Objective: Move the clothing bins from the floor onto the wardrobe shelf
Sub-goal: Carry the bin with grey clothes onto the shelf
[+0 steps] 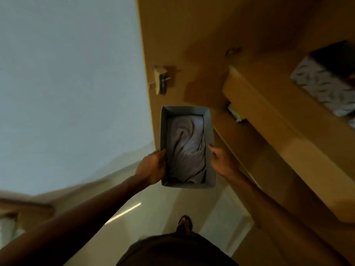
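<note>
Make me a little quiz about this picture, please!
1. True or false: the left hand and right hand both grip the grey bin.
2. What lies in the grey bin? A) cloth B) shoes C) books
3. Fill in: the patterned bin sits on the wardrobe ___.

Key: 1 true. 2 A. 3 shelf.
</note>
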The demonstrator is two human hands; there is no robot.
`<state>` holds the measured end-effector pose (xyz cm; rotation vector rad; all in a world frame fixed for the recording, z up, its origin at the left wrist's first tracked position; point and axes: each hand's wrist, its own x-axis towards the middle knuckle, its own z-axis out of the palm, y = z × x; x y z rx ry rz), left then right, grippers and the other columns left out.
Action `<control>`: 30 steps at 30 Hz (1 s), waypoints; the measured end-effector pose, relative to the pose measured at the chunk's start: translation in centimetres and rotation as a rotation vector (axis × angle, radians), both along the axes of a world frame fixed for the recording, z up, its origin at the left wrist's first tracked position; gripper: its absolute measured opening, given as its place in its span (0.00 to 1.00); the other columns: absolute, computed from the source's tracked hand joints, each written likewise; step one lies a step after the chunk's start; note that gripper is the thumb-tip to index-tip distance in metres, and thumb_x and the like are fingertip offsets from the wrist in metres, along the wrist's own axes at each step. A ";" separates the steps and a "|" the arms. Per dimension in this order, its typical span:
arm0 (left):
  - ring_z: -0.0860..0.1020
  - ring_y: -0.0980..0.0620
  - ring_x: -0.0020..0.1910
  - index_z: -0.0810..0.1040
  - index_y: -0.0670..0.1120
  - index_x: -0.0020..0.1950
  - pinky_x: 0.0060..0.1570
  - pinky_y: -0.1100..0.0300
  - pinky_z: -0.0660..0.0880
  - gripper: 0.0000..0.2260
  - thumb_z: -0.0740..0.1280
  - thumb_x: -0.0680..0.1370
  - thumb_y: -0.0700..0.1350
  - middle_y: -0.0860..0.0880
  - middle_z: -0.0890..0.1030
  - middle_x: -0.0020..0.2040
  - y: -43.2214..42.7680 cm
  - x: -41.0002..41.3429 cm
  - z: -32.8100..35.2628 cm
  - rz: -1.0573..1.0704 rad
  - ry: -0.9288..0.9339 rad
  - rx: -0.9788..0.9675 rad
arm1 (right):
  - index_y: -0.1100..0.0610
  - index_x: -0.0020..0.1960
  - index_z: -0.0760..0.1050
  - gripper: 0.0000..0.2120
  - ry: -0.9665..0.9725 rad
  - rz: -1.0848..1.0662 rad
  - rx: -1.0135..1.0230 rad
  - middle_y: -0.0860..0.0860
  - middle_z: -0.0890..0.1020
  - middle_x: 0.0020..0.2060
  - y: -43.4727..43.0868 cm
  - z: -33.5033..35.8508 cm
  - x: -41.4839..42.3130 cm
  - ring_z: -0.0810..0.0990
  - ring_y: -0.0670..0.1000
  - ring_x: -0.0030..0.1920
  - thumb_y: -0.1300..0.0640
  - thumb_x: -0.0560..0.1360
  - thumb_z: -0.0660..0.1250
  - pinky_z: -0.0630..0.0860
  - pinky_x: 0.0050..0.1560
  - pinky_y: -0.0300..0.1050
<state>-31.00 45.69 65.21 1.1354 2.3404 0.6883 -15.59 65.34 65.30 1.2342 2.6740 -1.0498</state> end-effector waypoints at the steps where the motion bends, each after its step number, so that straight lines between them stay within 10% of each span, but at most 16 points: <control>1: 0.80 0.40 0.52 0.72 0.47 0.68 0.50 0.52 0.77 0.16 0.61 0.80 0.45 0.43 0.81 0.56 2.1 -0.2 0.9 -0.016 0.010 0.013 | 0.54 0.74 0.65 0.24 0.025 -0.019 0.015 0.57 0.78 0.35 1.5 0.7 0.3 0.64 0.44 0.26 0.65 0.78 0.56 0.62 0.27 0.39; 7: 0.80 0.38 0.51 0.73 0.46 0.67 0.46 0.54 0.76 0.16 0.60 0.80 0.43 0.42 0.81 0.55 11.5 -1.3 4.7 -0.060 0.022 0.127 | 0.55 0.74 0.65 0.23 0.140 -0.122 0.071 0.44 0.73 0.31 8.5 4.6 1.0 0.63 0.42 0.26 0.65 0.79 0.55 0.60 0.25 0.31; 12: 0.82 0.40 0.42 0.77 0.48 0.62 0.41 0.50 0.79 0.18 0.56 0.75 0.47 0.42 0.84 0.48 20.1 -3.3 7.2 -0.170 0.000 0.245 | 0.56 0.73 0.65 0.22 0.173 -0.209 0.175 0.60 0.75 0.66 15.3 7.5 0.6 0.78 0.47 0.37 0.63 0.80 0.56 0.73 0.39 0.36; 16: 0.81 0.39 0.43 0.75 0.48 0.67 0.38 0.55 0.76 0.20 0.60 0.75 0.41 0.41 0.84 0.49 27.6 -5.5 9.2 -0.201 0.066 0.259 | 0.57 0.72 0.66 0.20 0.227 -0.281 0.220 0.58 0.76 0.65 20.4 9.7 -0.9 0.77 0.57 0.62 0.64 0.80 0.56 0.69 0.55 0.38; 27: 0.78 0.49 0.39 0.77 0.46 0.63 0.32 0.69 0.69 0.17 0.61 0.76 0.37 0.41 0.84 0.48 43.4 -9.7 10.6 -0.424 0.072 0.272 | 0.68 0.60 0.75 0.13 0.244 -0.533 0.232 0.65 0.80 0.56 29.9 11.9 -3.7 0.79 0.63 0.56 0.65 0.80 0.56 0.74 0.58 0.53; 30: 0.79 0.50 0.36 0.80 0.46 0.56 0.37 0.55 0.79 0.12 0.61 0.77 0.39 0.45 0.83 0.42 47.2 -10.0 10.2 -0.457 0.062 0.264 | 0.67 0.57 0.77 0.12 0.250 -0.587 0.222 0.63 0.81 0.55 32.9 11.2 -3.5 0.79 0.61 0.56 0.66 0.78 0.57 0.74 0.58 0.53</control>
